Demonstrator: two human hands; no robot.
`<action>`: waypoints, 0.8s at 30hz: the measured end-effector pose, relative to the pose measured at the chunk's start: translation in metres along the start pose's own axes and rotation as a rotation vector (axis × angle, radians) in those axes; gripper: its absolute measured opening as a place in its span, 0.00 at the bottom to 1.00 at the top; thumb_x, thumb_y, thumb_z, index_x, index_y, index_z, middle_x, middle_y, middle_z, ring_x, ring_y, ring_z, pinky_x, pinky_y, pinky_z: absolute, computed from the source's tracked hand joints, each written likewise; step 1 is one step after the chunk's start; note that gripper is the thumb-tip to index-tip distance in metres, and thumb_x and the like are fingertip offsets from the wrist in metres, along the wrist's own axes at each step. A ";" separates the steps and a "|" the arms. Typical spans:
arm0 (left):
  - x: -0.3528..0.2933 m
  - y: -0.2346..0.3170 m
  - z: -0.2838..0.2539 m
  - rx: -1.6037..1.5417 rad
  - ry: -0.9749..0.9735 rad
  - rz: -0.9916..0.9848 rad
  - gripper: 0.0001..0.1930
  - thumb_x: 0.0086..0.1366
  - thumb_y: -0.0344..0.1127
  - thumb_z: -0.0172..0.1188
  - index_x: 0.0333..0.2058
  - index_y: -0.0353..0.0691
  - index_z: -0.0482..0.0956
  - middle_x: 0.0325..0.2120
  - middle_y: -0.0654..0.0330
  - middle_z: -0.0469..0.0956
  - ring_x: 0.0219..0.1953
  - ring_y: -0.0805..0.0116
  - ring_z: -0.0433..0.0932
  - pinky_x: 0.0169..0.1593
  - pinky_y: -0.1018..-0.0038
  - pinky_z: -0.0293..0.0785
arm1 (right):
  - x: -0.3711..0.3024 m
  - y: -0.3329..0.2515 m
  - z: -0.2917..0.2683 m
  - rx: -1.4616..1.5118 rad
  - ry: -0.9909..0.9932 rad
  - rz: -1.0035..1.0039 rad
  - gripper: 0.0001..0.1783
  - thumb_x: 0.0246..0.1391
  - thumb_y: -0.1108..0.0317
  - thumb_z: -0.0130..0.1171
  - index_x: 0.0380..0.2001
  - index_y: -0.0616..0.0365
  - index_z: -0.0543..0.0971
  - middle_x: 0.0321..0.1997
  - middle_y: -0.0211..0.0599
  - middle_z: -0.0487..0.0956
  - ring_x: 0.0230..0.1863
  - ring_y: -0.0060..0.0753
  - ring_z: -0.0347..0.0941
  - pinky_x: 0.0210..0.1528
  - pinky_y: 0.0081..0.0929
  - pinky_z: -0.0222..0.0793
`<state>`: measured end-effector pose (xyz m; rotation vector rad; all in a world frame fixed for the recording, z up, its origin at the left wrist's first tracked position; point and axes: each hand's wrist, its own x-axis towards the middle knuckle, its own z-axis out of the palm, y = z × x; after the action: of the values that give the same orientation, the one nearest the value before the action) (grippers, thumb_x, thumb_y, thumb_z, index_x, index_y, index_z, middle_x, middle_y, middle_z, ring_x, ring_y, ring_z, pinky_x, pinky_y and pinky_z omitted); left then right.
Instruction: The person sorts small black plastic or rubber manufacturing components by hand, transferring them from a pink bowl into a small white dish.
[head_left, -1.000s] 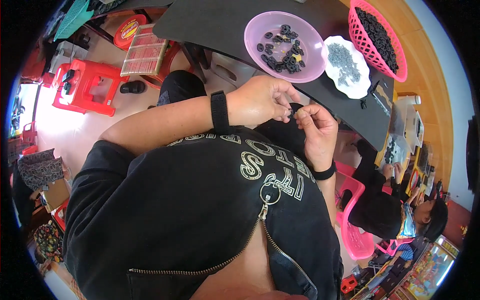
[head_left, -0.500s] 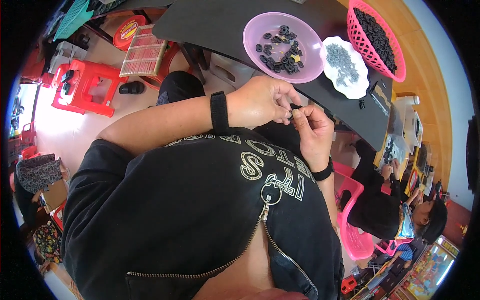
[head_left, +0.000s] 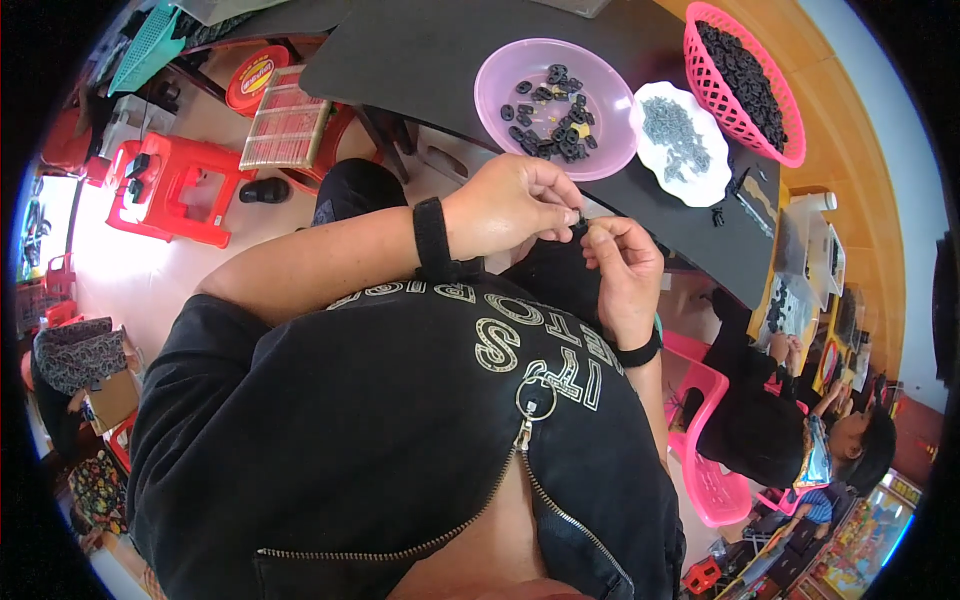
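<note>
My left hand (head_left: 512, 207) pinches a small black part (head_left: 580, 228) between thumb and fingertips. From the other side, my right hand (head_left: 627, 268) closes thumb and forefinger on the same part. Both hands meet over my lap, just in front of the table edge. Fingers cover most of the part, so its exact shape is hidden. Beyond them on the table, a purple plastic bowl (head_left: 492, 97) holds several loose black parts of the same colour with some yellow bits. Right of it, a white scalloped plate (head_left: 708, 190) carries a heap of small grey pieces.
A pink perforated basket (head_left: 700, 85) full of black oval parts stands at the table's far right. Small tools (head_left: 755, 205) lie near the dark table's (head_left: 400, 60) right edge. A person (head_left: 750, 435) works at the right beside a pink chair (head_left: 705, 470). Red stools (head_left: 180, 185) stand at left.
The whole view has shifted slightly, so the bowl and plate sit lower and further left. My hands still meet at the small part, with the fingertips slightly repositioned around it.
</note>
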<state>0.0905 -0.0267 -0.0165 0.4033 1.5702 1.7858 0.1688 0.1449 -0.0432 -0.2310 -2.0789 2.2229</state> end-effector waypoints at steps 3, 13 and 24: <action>0.000 0.001 0.000 0.010 0.013 -0.019 0.06 0.59 0.26 0.56 0.35 0.33 0.74 0.27 0.61 0.77 0.28 0.78 0.75 0.32 0.84 0.72 | -0.001 0.003 0.002 -0.001 -0.045 0.006 0.04 0.52 0.74 0.57 0.31 0.63 0.75 0.29 0.30 0.76 0.27 0.16 0.68 0.29 0.14 0.63; 0.005 0.000 0.002 0.125 -0.037 -0.117 0.06 0.59 0.27 0.56 0.35 0.36 0.75 0.26 0.65 0.75 0.26 0.80 0.73 0.29 0.84 0.71 | -0.001 0.007 -0.005 0.038 0.008 -0.042 0.03 0.53 0.73 0.56 0.31 0.61 0.76 0.27 0.25 0.75 0.27 0.12 0.67 0.30 0.11 0.63; 0.051 0.034 -0.032 1.363 0.186 0.288 0.09 0.55 0.33 0.54 0.32 0.37 0.78 0.27 0.48 0.77 0.33 0.51 0.76 0.39 0.62 0.72 | -0.003 0.009 -0.010 0.171 0.114 -0.101 0.02 0.52 0.74 0.55 0.31 0.60 0.74 0.28 0.30 0.76 0.28 0.16 0.69 0.30 0.12 0.64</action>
<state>0.0237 -0.0157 -0.0015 1.1227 2.7964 0.6380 0.1734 0.1535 -0.0524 -0.2286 -1.7908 2.2545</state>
